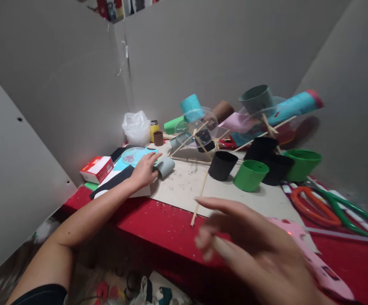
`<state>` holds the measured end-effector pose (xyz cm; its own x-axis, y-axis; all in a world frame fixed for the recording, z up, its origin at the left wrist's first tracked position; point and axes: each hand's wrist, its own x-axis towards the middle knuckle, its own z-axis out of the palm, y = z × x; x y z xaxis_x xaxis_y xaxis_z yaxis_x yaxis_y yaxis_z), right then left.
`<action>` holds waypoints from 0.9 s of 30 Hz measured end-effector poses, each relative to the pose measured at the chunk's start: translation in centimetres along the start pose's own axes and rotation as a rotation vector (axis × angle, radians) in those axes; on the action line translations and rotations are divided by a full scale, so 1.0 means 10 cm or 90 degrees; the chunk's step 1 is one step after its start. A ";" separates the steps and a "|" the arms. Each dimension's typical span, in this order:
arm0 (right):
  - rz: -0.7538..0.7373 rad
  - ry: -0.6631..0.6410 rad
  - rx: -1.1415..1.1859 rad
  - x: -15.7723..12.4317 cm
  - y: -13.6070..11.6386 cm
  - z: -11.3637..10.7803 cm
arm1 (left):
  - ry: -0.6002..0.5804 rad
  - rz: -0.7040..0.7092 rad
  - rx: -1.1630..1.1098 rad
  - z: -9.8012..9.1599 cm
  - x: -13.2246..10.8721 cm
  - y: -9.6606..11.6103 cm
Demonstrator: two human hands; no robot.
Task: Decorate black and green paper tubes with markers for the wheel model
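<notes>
My left hand [144, 170] reaches across the red table [158, 222] and lies on a stack of foam sheets [117, 178], fingers stretched toward a clear plastic disc [133, 155] and a grey rolled piece [165, 165]. It grips nothing that I can see. My right hand [250, 250] hovers close to the camera over the table's front, blurred, fingers spread and empty. Behind it stands a model of wooden sticks [199, 146] with clear discs and paper cups, black [222, 165] and green [250, 175].
A red and white box [96, 168] lies at the left. A white plastic bag [136, 128], a yellow jar [154, 129] and foam rolls stand by the grey wall. Orange and green scissors [333, 207] and a pink sheet [314, 262] lie at the right. A loose stick [199, 198] lies on cardboard.
</notes>
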<state>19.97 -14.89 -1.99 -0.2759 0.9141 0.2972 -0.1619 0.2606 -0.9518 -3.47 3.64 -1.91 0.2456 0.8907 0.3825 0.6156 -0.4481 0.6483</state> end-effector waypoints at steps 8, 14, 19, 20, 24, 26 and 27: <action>-0.041 0.141 -0.011 0.78 0.14 -0.04 | -0.033 -0.066 0.007 0.03 0.26 -0.25; -0.010 0.227 0.030 0.84 0.31 -0.11 | -0.044 -0.109 -0.175 -0.04 0.26 -0.21; 0.029 0.283 0.053 0.90 0.42 -0.12 | -0.124 -0.122 -0.311 -0.07 0.18 -0.01; 0.045 0.280 0.064 0.90 0.43 -0.13 | -0.139 -0.122 -0.327 -0.08 0.16 0.05; 0.116 0.228 0.128 0.88 0.46 -0.12 | -0.180 -0.110 -0.353 -0.05 0.06 0.27; 0.152 0.196 0.175 0.86 0.47 -0.11 | -0.192 -0.099 -0.356 -0.01 0.00 0.36; 0.170 0.181 0.203 0.86 0.47 -0.10 | -0.193 -0.092 -0.358 0.01 -0.03 0.40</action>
<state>17.76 -5.51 -4.01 -0.0851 0.9960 -0.0285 -0.4146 -0.0614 -0.9079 -1.01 1.63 0.53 0.4404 0.8901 0.1170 0.1928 -0.2210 0.9560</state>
